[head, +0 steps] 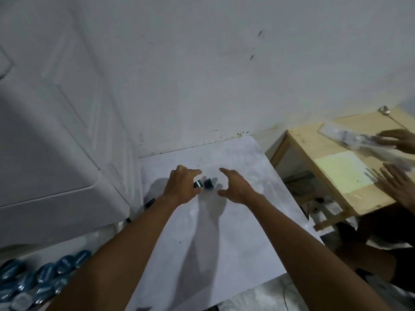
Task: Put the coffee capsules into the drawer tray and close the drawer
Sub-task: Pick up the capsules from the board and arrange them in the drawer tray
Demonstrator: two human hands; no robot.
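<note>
Head view. Two dark coffee capsules lie on the white tabletop [224,221] between the hands. The left hand [183,188] pinches one capsule [198,184] at its fingertips, fingers closed on its rim. The second capsule [208,183] rests just beside it, apart from the right hand [235,187], whose fingers are spread and empty. Blue packets [45,277] lie lower left.

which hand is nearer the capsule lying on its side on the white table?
Left. The left hand is just left of the dark capsule, fingers around a second capsule beside it. The right hand hovers open to its right, with a visible gap.
</note>
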